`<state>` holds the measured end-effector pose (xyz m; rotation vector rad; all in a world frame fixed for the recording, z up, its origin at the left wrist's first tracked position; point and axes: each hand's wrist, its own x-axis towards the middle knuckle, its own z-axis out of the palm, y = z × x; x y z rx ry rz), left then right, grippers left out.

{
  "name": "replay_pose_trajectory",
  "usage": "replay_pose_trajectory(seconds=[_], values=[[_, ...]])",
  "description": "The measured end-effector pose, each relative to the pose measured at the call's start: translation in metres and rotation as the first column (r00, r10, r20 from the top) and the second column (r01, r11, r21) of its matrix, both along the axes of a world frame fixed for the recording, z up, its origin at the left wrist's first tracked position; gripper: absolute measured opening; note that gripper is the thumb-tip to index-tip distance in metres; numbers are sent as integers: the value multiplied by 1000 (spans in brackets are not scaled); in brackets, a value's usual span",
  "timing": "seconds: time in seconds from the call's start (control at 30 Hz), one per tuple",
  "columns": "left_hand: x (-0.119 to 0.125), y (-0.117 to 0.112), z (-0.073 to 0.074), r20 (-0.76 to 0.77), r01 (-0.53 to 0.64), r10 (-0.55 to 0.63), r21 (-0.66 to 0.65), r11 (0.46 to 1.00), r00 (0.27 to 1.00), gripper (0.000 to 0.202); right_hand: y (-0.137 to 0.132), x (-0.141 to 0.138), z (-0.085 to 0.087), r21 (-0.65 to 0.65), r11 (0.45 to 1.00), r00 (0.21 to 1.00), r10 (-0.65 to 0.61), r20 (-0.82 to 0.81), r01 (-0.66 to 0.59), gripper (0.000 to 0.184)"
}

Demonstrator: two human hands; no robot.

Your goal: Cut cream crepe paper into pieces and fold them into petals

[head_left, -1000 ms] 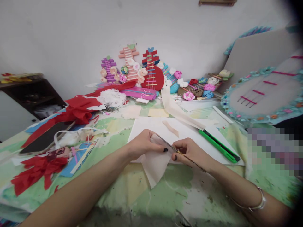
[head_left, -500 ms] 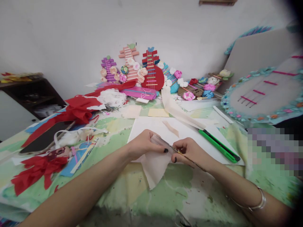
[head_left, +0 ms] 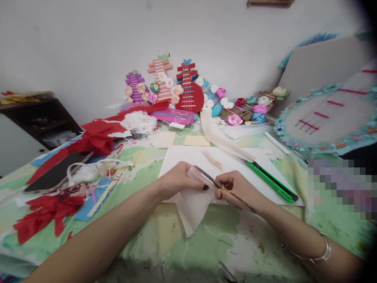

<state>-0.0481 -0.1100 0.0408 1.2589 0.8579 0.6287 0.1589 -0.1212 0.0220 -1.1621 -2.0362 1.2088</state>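
Note:
My left hand (head_left: 179,181) pinches a pale piece of crepe paper (head_left: 193,210), whose pointed end hangs down past the thumb. My right hand (head_left: 235,188) is closed round a pair of scissors (head_left: 219,184). Their blades point up and left, lying along the paper's upper edge near my left fingers; I cannot tell exactly how far the blades are parted. Beneath both hands is a white sheet (head_left: 176,155). On it lie a small beige scrap (head_left: 212,160) and a green utility knife (head_left: 271,181).
Red crepe paper (head_left: 100,135), a phone (head_left: 59,173) and a red paper figure (head_left: 53,212) lie at the left. Decorated paper lutes (head_left: 190,94) lean against the wall. A long pale strip (head_left: 220,137) runs behind the knife. A large flower-edged lute (head_left: 326,118) stands right.
The scissors have shifted slightly, with more of the blade now showing above the paper's edge. My left hand has hardly moved.

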Motion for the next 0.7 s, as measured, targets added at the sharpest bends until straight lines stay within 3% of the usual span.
replay_pose_trajectory(seconds=[0.13,0.3,0.7], values=[[0,0,0,45,3,-2,-23,1000,999,16,0,2,-1,21,999,999,38,-25,-37,48],[-2,-1,3,148,94,-85,-53,994,985,21,0,1,5,9,999,999,36,-30,-36,51],[-3,0,3,76,11,-8,-46,999,997,16,2,7,5,-56,992,994,110,-19,-111,41]])
